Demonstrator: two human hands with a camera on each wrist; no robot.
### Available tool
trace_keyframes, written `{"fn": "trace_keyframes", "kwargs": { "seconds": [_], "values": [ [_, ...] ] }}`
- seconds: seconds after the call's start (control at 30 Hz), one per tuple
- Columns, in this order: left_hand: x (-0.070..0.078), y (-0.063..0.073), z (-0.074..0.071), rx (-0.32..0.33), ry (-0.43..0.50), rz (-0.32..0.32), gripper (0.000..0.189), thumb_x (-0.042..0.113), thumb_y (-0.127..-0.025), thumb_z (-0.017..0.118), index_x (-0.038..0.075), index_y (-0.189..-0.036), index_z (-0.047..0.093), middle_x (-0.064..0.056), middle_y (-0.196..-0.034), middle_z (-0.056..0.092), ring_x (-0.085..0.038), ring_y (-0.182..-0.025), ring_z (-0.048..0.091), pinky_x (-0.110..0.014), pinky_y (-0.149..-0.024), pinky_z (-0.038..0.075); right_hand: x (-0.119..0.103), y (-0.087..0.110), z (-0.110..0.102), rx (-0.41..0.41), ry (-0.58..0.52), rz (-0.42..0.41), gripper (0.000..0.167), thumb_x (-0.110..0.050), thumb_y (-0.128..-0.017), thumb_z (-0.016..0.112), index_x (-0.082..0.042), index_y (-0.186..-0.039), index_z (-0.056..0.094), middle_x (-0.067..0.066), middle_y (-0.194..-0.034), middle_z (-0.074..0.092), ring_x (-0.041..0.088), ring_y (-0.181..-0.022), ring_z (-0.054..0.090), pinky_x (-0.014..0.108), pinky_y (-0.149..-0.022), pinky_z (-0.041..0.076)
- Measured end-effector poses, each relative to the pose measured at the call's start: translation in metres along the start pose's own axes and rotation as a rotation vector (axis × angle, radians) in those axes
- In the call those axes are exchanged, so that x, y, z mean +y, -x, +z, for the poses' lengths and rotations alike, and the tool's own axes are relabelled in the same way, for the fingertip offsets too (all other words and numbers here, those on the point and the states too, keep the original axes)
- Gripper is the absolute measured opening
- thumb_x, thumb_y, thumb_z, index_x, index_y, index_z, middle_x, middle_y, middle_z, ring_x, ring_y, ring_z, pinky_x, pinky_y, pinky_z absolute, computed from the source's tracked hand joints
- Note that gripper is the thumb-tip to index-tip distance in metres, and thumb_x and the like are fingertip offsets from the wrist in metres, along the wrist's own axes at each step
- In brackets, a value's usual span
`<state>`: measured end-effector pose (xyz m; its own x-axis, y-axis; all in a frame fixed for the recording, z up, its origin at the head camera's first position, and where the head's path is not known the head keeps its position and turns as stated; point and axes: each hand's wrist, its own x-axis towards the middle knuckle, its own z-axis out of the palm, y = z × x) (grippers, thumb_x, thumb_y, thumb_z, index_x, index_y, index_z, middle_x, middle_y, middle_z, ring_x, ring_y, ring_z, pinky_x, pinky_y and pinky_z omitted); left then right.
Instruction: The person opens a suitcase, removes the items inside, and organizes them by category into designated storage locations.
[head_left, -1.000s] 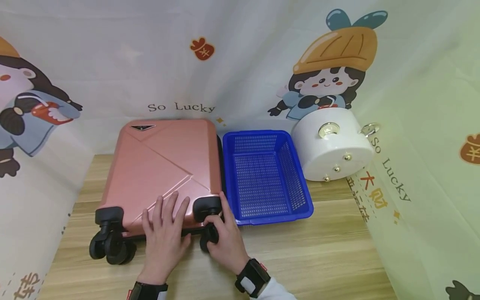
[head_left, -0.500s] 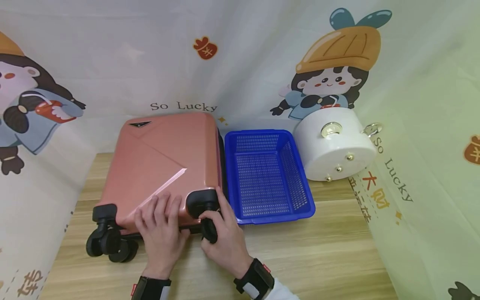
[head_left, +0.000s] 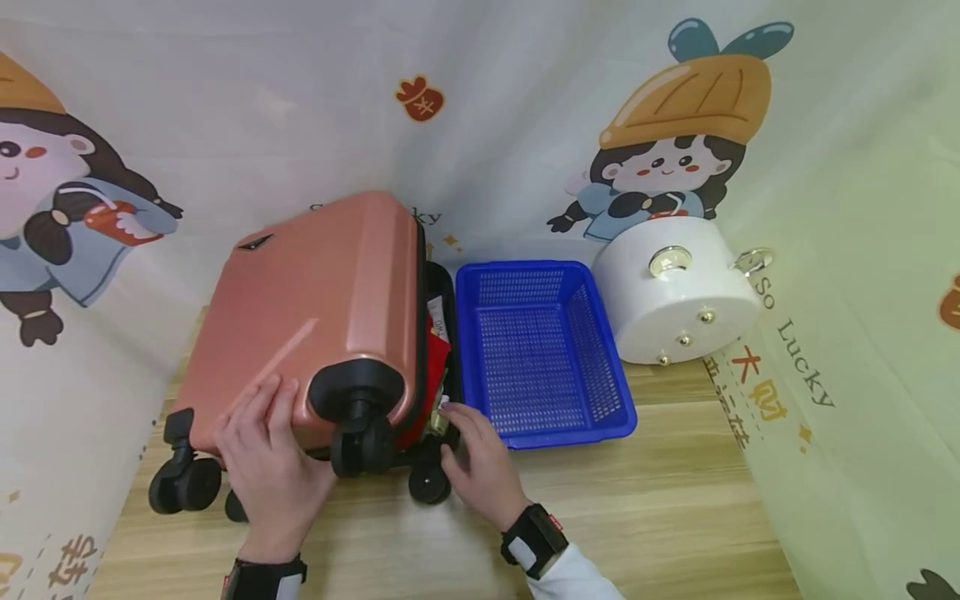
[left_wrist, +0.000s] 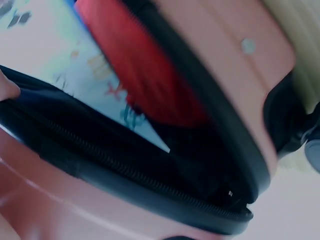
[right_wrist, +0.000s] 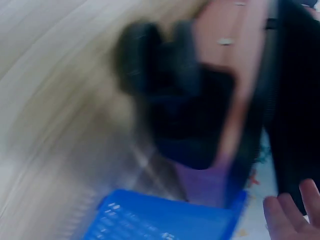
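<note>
A pink hard-shell suitcase (head_left: pixel 300 292) lies flat, its lid raised along the right side. My left hand (head_left: pixel 266 467) grips the lid's near edge, fingers on top and thumb underneath. In the gap, red cloth (head_left: pixel 433 371) and small packed items show; in the left wrist view the red cloth (left_wrist: pixel 145 65) bulges between the zippered rims. My right hand (head_left: pixel 483 467) is just right of the opening, beside a black wheel (head_left: pixel 430 482), fingers loosely bent and holding nothing. In the right wrist view its fingertips (right_wrist: pixel 287 205) appear at the lower right.
A blue plastic basket (head_left: pixel 551 436) stands close along the suitcase's right side. Right of it is a white round container (head_left: pixel 637 292) with gold handles and small gold knobs. A printed cloth backdrop (head_left: pixel 480 150) rises behind the wooden table (head_left: pixel 622 517).
The suitcase lid has come up and tilted left, exposing the contents. My left hand has moved left with it; my right hand has let go of the wheel corner and shifted right.
</note>
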<state>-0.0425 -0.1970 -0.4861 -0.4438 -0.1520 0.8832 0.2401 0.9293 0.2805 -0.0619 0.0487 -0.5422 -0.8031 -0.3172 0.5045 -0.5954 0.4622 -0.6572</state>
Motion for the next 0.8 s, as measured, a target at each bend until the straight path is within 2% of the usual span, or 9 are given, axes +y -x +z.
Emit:
{"fn": "trace_keyframes", "kwargs": {
  "seconds": [0.13, 0.23, 0.3, 0.37, 0.5, 0.57, 0.6, 0.67, 0.8],
  "values": [
    [-0.011, -0.014, -0.014, 0.029, 0.032, -0.137, 0.077, 0.067, -0.088, 0.063, 0.004, -0.133, 0.058, -0.026, -0.127, 0.059, -0.049, -0.114, 0.055, -0.068, -0.082, 0.042, 0.009, 0.006, 0.008, -0.151, 0.142, -0.039, 0.035, 0.0, -0.088, 0.069, -0.004, -0.123, 0.072, 0.015, -0.135, 0.065, 0.035, -0.134, 0.057, 0.046, -0.108, 0.049],
    [-0.025, -0.02, -0.03, -0.049, 0.05, -0.264, 0.085, 0.068, -0.081, 0.067, 0.009, -0.14, 0.052, -0.028, -0.13, 0.053, -0.043, -0.12, 0.053, -0.065, -0.077, 0.042, 0.011, 0.01, 0.013, -0.212, 0.22, -0.082, 0.033, 0.001, -0.087, 0.069, -0.006, -0.119, 0.076, 0.012, -0.131, 0.068, 0.036, -0.133, 0.057, 0.048, -0.109, 0.048],
    [-0.034, -0.025, -0.041, -0.094, 0.1, -0.352, 0.088, 0.059, -0.073, 0.076, 0.011, -0.142, 0.051, -0.024, -0.135, 0.052, -0.031, -0.125, 0.049, -0.054, -0.085, 0.043, 0.011, 0.013, 0.015, -0.238, 0.262, -0.113, 0.034, -0.001, -0.085, 0.07, -0.007, -0.119, 0.076, 0.009, -0.127, 0.071, 0.035, -0.132, 0.059, 0.049, -0.112, 0.046],
    [-0.042, -0.031, -0.052, -0.124, 0.161, -0.415, 0.095, 0.052, -0.069, 0.082, 0.009, -0.145, 0.046, -0.011, -0.139, 0.052, -0.017, -0.129, 0.044, -0.042, -0.093, 0.039, 0.011, 0.015, 0.016, -0.254, 0.294, -0.141, 0.034, -0.002, -0.084, 0.071, -0.008, -0.117, 0.077, 0.007, -0.124, 0.073, 0.034, -0.13, 0.061, 0.049, -0.114, 0.043],
    [-0.052, -0.05, -0.067, -0.094, 0.252, -0.416, 0.097, 0.036, -0.066, 0.084, -0.004, -0.144, 0.045, 0.01, -0.14, 0.054, -0.002, -0.13, 0.042, -0.022, -0.108, 0.028, 0.011, 0.018, 0.016, -0.272, 0.306, -0.152, 0.037, -0.003, -0.083, 0.072, -0.009, -0.119, 0.076, 0.005, -0.119, 0.074, 0.033, -0.131, 0.061, 0.049, -0.117, 0.039],
    [-0.056, -0.059, -0.074, -0.118, 0.269, -0.455, 0.084, 0.026, -0.07, 0.081, -0.003, -0.143, 0.05, 0.021, -0.13, 0.058, 0.003, -0.121, 0.047, -0.019, -0.107, 0.03, 0.012, 0.019, 0.016, -0.284, 0.312, -0.148, 0.04, -0.003, -0.083, 0.071, -0.011, -0.123, 0.076, 0.004, -0.12, 0.073, 0.032, -0.132, 0.06, 0.049, -0.118, 0.038],
    [-0.062, -0.06, -0.076, -0.106, 0.298, -0.492, 0.076, 0.012, -0.071, 0.078, -0.002, -0.142, 0.053, 0.021, -0.125, 0.062, 0.002, -0.117, 0.05, -0.02, -0.107, 0.032, 0.012, 0.02, 0.016, -0.291, 0.316, -0.146, 0.042, -0.003, -0.084, 0.071, -0.011, -0.124, 0.075, 0.004, -0.12, 0.073, 0.032, -0.133, 0.059, 0.049, -0.118, 0.037],
    [-0.076, -0.057, -0.081, -0.108, 0.3, -0.618, 0.076, -0.003, -0.071, 0.077, 0.008, -0.143, 0.057, 0.028, -0.114, 0.058, 0.004, -0.105, 0.052, -0.017, -0.099, 0.036, 0.013, 0.021, 0.016, -0.303, 0.324, -0.143, 0.045, -0.004, -0.085, 0.071, -0.012, -0.128, 0.074, 0.004, -0.122, 0.072, 0.031, -0.135, 0.057, 0.049, -0.119, 0.036],
    [-0.109, -0.042, -0.083, -0.023, 0.308, -0.795, 0.083, -0.012, -0.072, 0.077, 0.017, -0.145, 0.053, 0.022, -0.11, 0.055, -0.003, -0.099, 0.051, -0.02, -0.088, 0.038, 0.011, 0.027, 0.018, -0.318, 0.301, -0.104, 0.051, -0.004, -0.086, 0.071, -0.01, -0.137, 0.068, 0.005, -0.131, 0.068, 0.029, -0.142, 0.051, 0.045, -0.117, 0.04]
  ]
}}
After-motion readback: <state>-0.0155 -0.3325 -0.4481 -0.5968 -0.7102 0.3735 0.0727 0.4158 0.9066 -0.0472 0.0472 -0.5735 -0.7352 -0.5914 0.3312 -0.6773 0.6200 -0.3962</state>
